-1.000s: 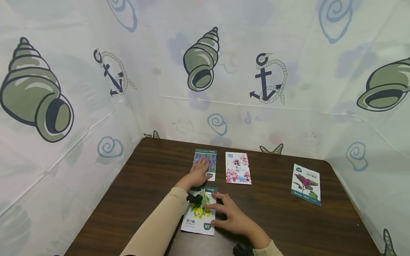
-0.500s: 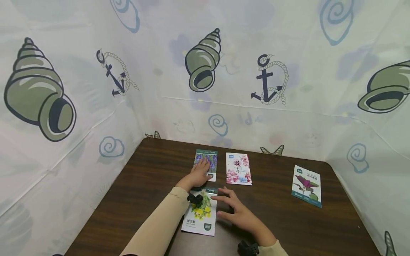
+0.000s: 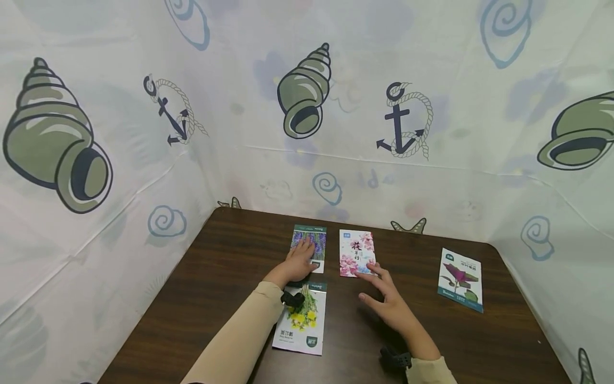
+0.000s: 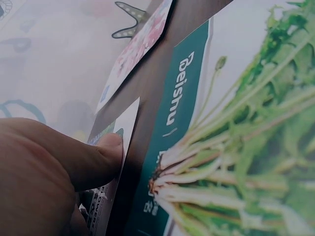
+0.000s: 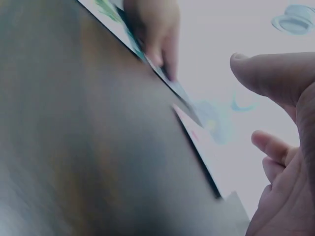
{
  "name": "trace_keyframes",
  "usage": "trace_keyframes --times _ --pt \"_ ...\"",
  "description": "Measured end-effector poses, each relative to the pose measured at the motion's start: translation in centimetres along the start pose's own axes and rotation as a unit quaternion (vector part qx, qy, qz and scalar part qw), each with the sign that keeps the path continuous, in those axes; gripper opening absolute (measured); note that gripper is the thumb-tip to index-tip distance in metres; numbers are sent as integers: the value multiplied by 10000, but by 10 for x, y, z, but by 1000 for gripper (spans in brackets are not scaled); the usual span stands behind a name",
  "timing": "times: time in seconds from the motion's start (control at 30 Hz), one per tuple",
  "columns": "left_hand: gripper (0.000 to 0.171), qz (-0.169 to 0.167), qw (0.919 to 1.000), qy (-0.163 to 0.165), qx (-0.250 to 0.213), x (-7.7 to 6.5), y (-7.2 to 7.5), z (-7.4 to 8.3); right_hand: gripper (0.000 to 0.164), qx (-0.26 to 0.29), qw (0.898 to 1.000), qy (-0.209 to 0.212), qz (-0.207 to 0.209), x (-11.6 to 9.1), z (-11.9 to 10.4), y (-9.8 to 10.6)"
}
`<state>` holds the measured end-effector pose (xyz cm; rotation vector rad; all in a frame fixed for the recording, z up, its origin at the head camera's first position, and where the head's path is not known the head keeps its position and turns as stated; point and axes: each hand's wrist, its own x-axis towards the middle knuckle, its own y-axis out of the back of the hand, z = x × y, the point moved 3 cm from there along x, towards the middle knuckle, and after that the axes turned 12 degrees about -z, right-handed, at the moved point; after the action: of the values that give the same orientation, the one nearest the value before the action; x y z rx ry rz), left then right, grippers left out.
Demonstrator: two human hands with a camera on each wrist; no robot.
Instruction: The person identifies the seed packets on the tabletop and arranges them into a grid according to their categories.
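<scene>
My left hand (image 3: 295, 265) rests with extended fingers on a seed packet with purple flowers (image 3: 319, 241), hiding its lower left part. In the left wrist view, the thumb (image 4: 109, 150) lies on that packet's edge. Just in front lies a seed packet with yellow dandelions (image 3: 303, 322), partly under the left wrist. My right hand (image 3: 390, 304), fingers loosely spread and holding nothing, hovers by the lower right edge of a packet with pink blossoms (image 3: 355, 250); whether the fingertips touch it, I cannot tell. The right wrist view shows the thumb (image 5: 266, 73) apart from the other fingers.
Farther right on the dark wooden table (image 3: 393, 250) lies another packet, with a magenta flower (image 3: 459, 278). White cloth walls (image 3: 355, 170) printed with shells and anchors stand along the back and sides. Black bands circle both wrists.
My right hand has left the dandelion packet's right edge and moved right and forward to the pink blossom packet. The left hand has stayed on the purple flower packet.
</scene>
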<state>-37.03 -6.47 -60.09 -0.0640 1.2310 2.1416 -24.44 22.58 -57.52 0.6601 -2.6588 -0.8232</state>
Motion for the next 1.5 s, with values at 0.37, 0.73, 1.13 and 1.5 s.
trace_keyframes --times 0.37,0.73,1.13,1.5 --pt "80 13 10000 -8 18 1 0 0 53 236 9920 -572 1096 -32 38 68" --pt "78 15 10000 -6 43 5 -1 -4 61 317 9772 -1282 1661 -64 68 105" --pt "78 61 10000 -53 -34 -1 -1 0 63 108 9671 -1469 2074 -84 79 120" --pt "79 70 10000 -27 -57 -2 1 2 59 -11 9583 -1590 2373 -94 80 128"
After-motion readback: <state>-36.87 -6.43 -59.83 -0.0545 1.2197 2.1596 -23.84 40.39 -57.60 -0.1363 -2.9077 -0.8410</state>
